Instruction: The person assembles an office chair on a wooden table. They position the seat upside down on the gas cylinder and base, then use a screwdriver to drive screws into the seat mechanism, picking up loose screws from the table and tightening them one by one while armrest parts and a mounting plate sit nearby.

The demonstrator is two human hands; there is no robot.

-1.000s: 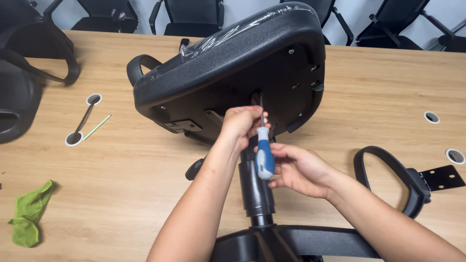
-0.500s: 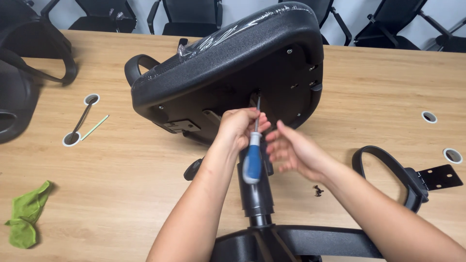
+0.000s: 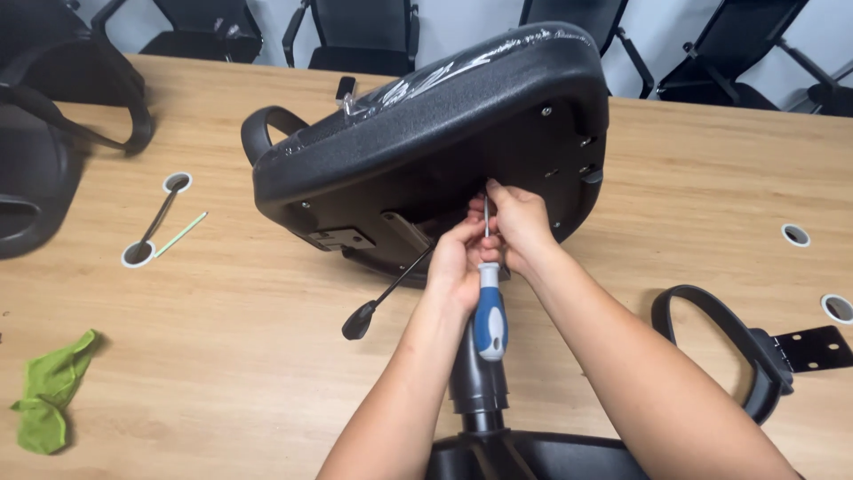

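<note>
A black office chair seat (image 3: 444, 133) lies tilted on the wooden table (image 3: 249, 356), its underside facing me. My left hand (image 3: 455, 265) grips the top of a blue and white screwdriver (image 3: 489, 316) whose metal shaft points up into the seat's underside. My right hand (image 3: 520, 222) is closed around the shaft near its tip, fingertips against the seat plate. The tip and any screw are hidden by my fingers. A black gas cylinder (image 3: 480, 378) rises from the chair base (image 3: 542, 458) just below my hands.
A black adjustment lever (image 3: 382, 298) sticks out under the seat. A loose armrest (image 3: 715, 333) with a bracket (image 3: 817, 347) lies at right. A green cloth (image 3: 49, 391) lies at left. A chair back (image 3: 35, 160) rests far left. The table holds several round cable holes (image 3: 795, 234).
My right hand left the handle, opened beside it, then rose to close on the shaft near the tip. My left hand stayed on the screwdriver.
</note>
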